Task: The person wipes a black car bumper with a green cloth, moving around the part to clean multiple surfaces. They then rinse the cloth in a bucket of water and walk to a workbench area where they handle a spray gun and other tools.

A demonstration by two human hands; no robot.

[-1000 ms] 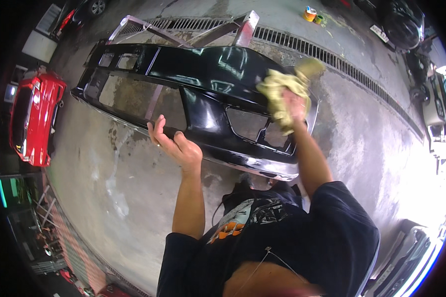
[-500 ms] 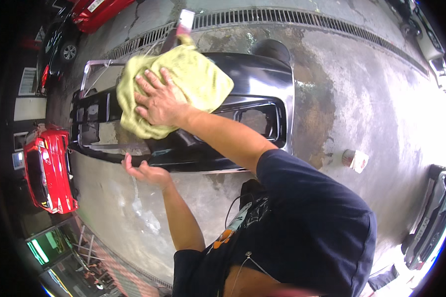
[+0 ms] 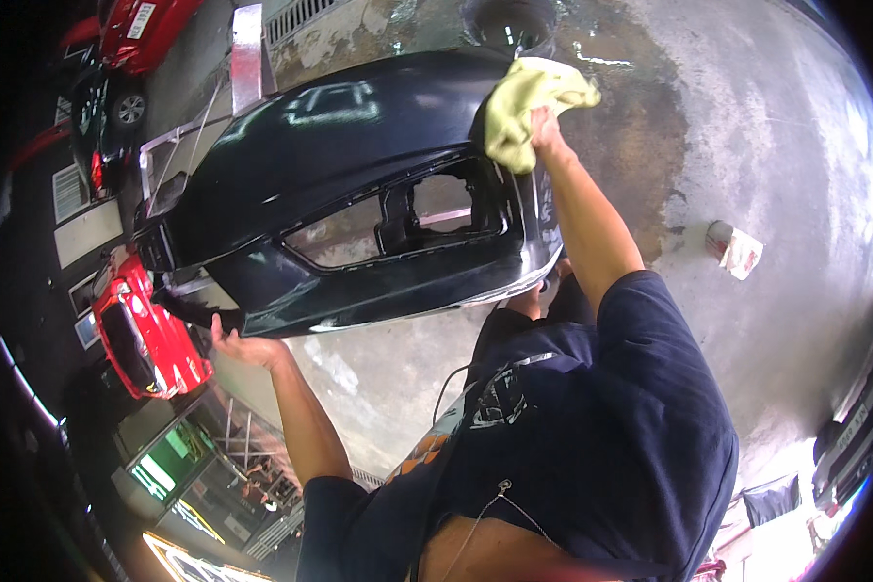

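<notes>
First operator: From my distant station, where do I locate the glossy black, curved, plastic-looking bumper shell?

Second operator: I place it about eleven o'clock. At one o'clock, the right hand grasps a crumpled pale-yellow fabric cloth at its corner, most fingertips hidden. At eight, the left hand has parted, half-curled fingers beside its lower edge; contact I cannot tell.

First operator: Its handling?

Second operator: I judge it light, springy, slippery and easily scratched, best held by opposite rims; the cloth should be soft, gripped bunched.
</notes>
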